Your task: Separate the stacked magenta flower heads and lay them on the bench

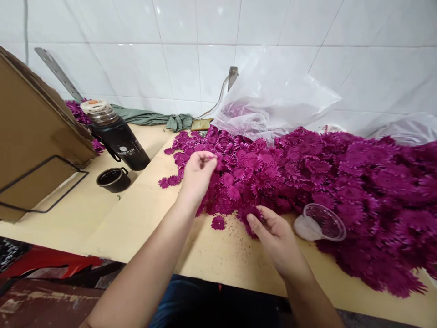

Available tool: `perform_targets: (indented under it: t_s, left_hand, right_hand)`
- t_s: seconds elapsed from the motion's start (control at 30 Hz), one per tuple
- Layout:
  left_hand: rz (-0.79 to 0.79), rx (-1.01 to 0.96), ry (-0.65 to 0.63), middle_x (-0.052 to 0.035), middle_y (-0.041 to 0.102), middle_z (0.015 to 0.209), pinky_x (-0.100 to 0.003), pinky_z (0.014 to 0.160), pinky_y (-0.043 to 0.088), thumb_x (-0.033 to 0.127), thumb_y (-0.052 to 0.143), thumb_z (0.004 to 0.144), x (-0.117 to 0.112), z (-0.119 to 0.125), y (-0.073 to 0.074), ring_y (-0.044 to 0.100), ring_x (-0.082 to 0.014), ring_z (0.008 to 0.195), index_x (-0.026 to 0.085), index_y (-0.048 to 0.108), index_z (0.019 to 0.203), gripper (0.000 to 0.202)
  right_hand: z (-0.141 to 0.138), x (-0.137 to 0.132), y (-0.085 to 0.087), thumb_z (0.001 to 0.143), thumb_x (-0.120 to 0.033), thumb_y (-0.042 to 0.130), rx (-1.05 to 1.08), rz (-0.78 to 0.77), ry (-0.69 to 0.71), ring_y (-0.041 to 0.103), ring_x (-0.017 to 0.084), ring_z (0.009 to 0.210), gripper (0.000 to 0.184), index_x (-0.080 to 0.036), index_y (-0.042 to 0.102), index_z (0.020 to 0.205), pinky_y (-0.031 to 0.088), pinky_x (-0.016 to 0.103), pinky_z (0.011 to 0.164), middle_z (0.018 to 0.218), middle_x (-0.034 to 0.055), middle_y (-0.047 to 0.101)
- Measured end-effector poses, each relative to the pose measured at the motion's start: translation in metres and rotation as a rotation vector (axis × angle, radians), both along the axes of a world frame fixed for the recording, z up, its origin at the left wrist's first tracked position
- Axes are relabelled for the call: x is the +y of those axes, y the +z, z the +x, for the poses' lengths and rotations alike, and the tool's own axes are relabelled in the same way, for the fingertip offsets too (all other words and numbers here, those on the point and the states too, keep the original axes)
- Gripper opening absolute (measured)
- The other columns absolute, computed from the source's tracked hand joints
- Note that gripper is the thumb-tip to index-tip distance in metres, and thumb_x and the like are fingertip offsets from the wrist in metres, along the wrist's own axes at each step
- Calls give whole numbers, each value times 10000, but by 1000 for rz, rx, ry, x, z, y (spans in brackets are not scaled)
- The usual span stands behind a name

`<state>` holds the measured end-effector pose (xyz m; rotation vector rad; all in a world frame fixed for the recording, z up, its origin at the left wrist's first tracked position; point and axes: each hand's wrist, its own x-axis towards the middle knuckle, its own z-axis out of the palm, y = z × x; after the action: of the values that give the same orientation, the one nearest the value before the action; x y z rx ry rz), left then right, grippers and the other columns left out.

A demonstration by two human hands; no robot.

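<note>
My left hand [200,171] is over the left part of a large heap of magenta artificial flower heads [266,164], its thumb and fingers pinched on one small petal disc. Lower and to the right, my right hand [273,232] grips a magenta flower head [251,221] between thumb and fingers, just above the table [218,259]. A single loose flower head [218,222] lies on the wood left of my right hand. Close to the right of that hand, a clear plastic cup [321,223] leans tilted against the heap, with something whitish inside.
A black bottle [124,141] stands at the left, beside a black cup lid [114,180]. A cardboard box [37,132] and black wire frame [48,209] are farther left. Clear plastic bags [273,100] rest behind the heap against the tiled wall. A green cloth [143,116] lies along the back edge.
</note>
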<state>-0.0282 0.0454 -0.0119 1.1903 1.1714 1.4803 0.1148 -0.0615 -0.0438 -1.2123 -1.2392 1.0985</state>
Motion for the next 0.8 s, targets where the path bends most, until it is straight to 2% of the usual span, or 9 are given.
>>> perform_targets:
  t_s: [0.07, 0.13, 0.23, 0.33, 0.43, 0.5, 0.6, 0.7, 0.8]
  left_hand:
    - [49, 227, -31, -62, 570, 1000, -317, 861, 452, 64, 583, 692, -1, 1, 0, 561, -170, 943, 152, 553, 945, 270]
    - [133, 426, -15, -113, 504, 1201, -378, 947, 417, 32, 563, 682, -8, 3, 0, 502, -219, 1117, 150, 557, 1056, 393]
    - [303, 545, -96, -84, 579, 1114, -374, 935, 432, 51, 504, 758, -29, 6, 0, 543, -205, 1065, 173, 609, 1005, 295]
    - [344, 510, -328, -40, 654, 890, -307, 832, 482, 140, 508, 831, -51, 9, -3, 613, -163, 873, 186, 645, 873, 150]
    - [280, 513, -455, -43, 673, 920, -307, 805, 492, 211, 615, 793, -64, 11, -8, 625, -180, 874, 201, 653, 906, 119]
    - [235, 515, -473, -48, 674, 938, -320, 805, 492, 223, 651, 765, -66, 12, -12, 625, -194, 884, 206, 650, 937, 173]
    - [220, 451, -433, -36, 676, 876, -303, 777, 486, 183, 591, 790, -65, 13, -16, 626, -178, 834, 202, 652, 877, 108]
    - [179, 323, -371, -14, 667, 790, -270, 719, 475, 159, 539, 803, -63, 16, -17, 614, -153, 758, 201, 638, 787, 109]
    - [36, 125, -371, 11, 628, 682, -246, 635, 461, 206, 567, 789, -61, 19, -18, 577, -131, 651, 189, 600, 715, 83]
  right_hand:
    - [3, 1, 0, 756, -431, 643, 20, -39, -39, 493, 131, 616, 258, -183, 617, 821, 439, 259, 586, 689, 5, 572]
    - [4, 3, 0, 751, -455, 646, 36, -64, -49, 452, 119, 571, 275, -186, 608, 792, 411, 244, 531, 652, -8, 540]
    - [3, 6, -1, 732, -499, 659, 65, -60, -71, 412, 109, 549, 325, -190, 563, 697, 377, 232, 493, 617, -22, 491]
    - [3, 9, -7, 740, -524, 652, 90, -47, -104, 369, 99, 531, 381, -196, 504, 616, 345, 226, 484, 570, -42, 425]
    - [4, 12, -12, 774, -547, 612, 103, -39, -116, 369, 105, 541, 416, -197, 492, 583, 345, 230, 491, 553, -39, 409]
    - [4, 12, -12, 782, -559, 598, 118, -40, -118, 389, 111, 552, 410, -196, 527, 606, 358, 231, 493, 571, -27, 444]
    - [2, 12, -8, 759, -570, 618, 149, -45, -106, 384, 101, 529, 404, -197, 544, 623, 363, 225, 482, 566, -33, 452]
    - [-2, 12, 0, 680, -563, 693, 186, -52, -34, 428, 103, 544, 383, -198, 580, 685, 411, 232, 524, 594, -33, 501]
    - [-5, 10, 5, 666, -504, 726, 215, -40, 33, 503, 127, 628, 336, -201, 621, 768, 456, 261, 622, 669, -13, 573]
